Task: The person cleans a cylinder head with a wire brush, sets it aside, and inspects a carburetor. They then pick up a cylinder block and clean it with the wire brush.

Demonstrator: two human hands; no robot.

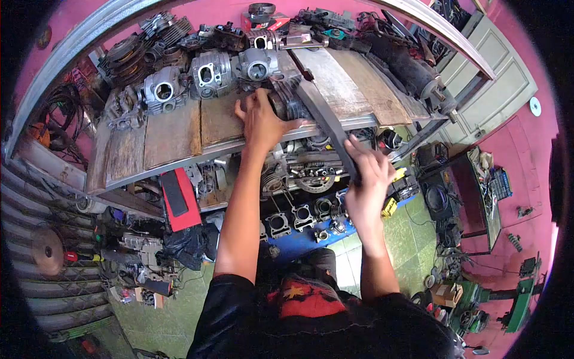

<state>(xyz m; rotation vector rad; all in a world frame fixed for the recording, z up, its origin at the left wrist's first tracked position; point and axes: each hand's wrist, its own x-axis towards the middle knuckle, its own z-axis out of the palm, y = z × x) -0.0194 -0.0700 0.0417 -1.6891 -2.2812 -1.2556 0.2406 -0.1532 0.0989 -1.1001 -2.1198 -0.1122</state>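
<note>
My right hand (366,173) is wrapped around the near end of a long, flat grey bar (326,116), which looks like a large file. The bar slants up and away to the left, its far end overlapping a finned metal engine part (287,99). Curved around the left side of that part is my left hand (262,122), fingers bent and thumb stretched along its near side. The part sits at the front of the wooden shelf top (224,122). Just behind my left hand stand cylinder heads, among them one with a round port (257,69) and another (210,75).
More engine parts and a large dark cylinder (412,66) line the shelf's back and right. Below, several cylinder blocks (304,215) stand on a blue surface (299,245). A red box (190,212) sticks out lower left. A white door (493,72) is at right.
</note>
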